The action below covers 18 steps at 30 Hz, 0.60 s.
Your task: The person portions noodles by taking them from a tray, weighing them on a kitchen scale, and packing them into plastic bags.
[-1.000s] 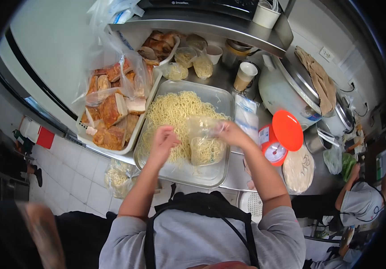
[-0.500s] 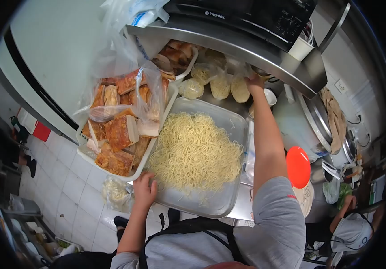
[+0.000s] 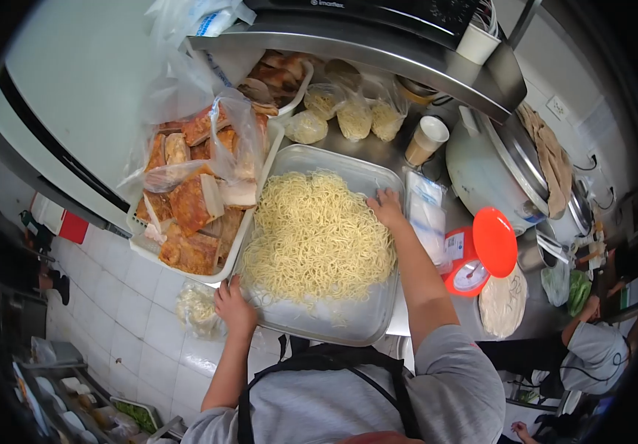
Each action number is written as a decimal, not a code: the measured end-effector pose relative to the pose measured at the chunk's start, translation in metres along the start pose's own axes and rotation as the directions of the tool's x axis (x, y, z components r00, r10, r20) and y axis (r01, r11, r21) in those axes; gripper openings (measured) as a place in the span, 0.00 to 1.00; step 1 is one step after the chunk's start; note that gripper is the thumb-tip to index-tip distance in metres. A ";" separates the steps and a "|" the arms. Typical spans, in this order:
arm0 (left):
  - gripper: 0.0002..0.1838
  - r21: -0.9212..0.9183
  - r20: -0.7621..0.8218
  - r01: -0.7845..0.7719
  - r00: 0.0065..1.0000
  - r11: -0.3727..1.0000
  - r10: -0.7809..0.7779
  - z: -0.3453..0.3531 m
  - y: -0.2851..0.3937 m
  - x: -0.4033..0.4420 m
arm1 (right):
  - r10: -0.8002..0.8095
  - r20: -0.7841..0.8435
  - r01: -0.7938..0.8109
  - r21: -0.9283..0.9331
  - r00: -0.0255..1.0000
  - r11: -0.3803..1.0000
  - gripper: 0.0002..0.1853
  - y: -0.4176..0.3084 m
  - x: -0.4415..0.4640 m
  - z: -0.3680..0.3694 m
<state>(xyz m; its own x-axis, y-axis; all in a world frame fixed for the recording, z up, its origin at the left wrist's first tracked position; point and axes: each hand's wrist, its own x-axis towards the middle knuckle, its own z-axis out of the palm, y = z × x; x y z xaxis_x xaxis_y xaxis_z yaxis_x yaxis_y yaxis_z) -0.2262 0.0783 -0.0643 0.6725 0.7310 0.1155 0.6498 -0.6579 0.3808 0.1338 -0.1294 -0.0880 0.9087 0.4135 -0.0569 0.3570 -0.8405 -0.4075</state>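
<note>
A large clear tray [image 3: 319,332] holds a spread heap of yellow noodles [image 3: 319,237]. My left hand [image 3: 234,305] rests at the tray's lower left corner, fingers apart, with nothing in it. Inside the tray's right side, beside the noodles, is my right hand [image 3: 386,207], its fingers spread and empty. Behind the tray stand several bags of noodles, among them one bag [image 3: 386,120] at the right end of the row. Right of the tray lie a pack of plastic bags [image 3: 426,214] and a red scale [image 3: 470,274].
Roasted meat chunks [image 3: 193,200] fill a white basket [image 3: 223,270] on the left. A paper cup [image 3: 428,140] and a big pot [image 3: 482,174] stand at the back right. A metal shelf [image 3: 378,55] overhangs the counter. A co-worker [image 3: 596,348] is at the far right.
The bag of noodles that my right hand held over the tray now stands in the row behind it. That hand has come back to the tray; my left hand has moved to the corner.
</note>
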 end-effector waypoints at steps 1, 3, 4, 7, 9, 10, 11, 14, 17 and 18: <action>0.32 0.012 0.010 0.001 1.000 1.000 -0.001 -0.002 -0.001 -0.004 | -0.003 0.016 0.003 0.048 1.000 0.999 0.32 0.000 -0.007 -0.002; 0.32 0.029 0.032 -0.003 0.999 1.000 0.002 -0.005 -0.006 -0.011 | -0.005 0.100 -0.008 0.127 0.995 0.992 0.32 0.001 -0.019 -0.006; 0.31 0.033 0.039 -0.006 0.999 0.999 0.005 -0.004 -0.009 -0.013 | -0.009 0.166 -0.018 0.158 0.986 0.987 0.32 0.000 -0.021 -0.010; 0.31 0.049 0.068 -0.003 0.998 0.999 -0.001 -0.010 -0.011 -0.017 | -0.130 0.402 0.015 0.277 0.906 0.961 0.32 -0.023 -0.043 -0.027; 0.31 0.042 0.071 -0.019 0.997 0.999 0.016 -0.011 -0.013 -0.019 | -0.168 0.433 0.024 0.320 0.886 0.947 0.34 -0.050 -0.066 -0.039; 0.31 0.029 0.065 -0.037 0.997 0.999 0.036 -0.010 -0.015 -0.019 | -0.144 0.391 0.014 0.316 0.909 0.949 0.35 -0.064 -0.084 -0.039; 0.31 0.017 0.058 -0.055 0.997 0.998 0.054 -0.009 -0.018 -0.020 | -0.120 0.349 0.005 0.312 0.930 0.950 0.37 -0.076 -0.098 -0.037; 0.31 -0.050 0.029 -0.100 0.994 0.994 0.102 -0.006 -0.023 -0.022 | -0.089 0.315 0.000 0.273 0.945 0.962 0.43 -0.097 -0.129 -0.031; 0.31 -0.065 0.020 -0.106 0.994 0.992 0.108 -0.003 -0.025 -0.021 | -0.043 0.322 -0.051 0.278 0.946 0.959 0.43 -0.117 -0.154 -0.024; 0.31 -0.062 0.008 -0.114 0.993 0.992 0.114 -0.002 -0.026 -0.021 | -0.024 0.341 -0.077 0.279 0.940 0.957 0.43 -0.124 -0.162 -0.022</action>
<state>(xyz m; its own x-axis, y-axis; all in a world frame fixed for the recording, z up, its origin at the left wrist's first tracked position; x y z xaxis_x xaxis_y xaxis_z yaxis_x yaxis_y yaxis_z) -0.2578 0.0802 -0.0745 0.7451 0.6496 0.1512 0.5459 -0.7242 0.4214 -0.0527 -0.0999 -0.0080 0.7717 0.5279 -0.3546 0.2112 -0.7387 -0.6401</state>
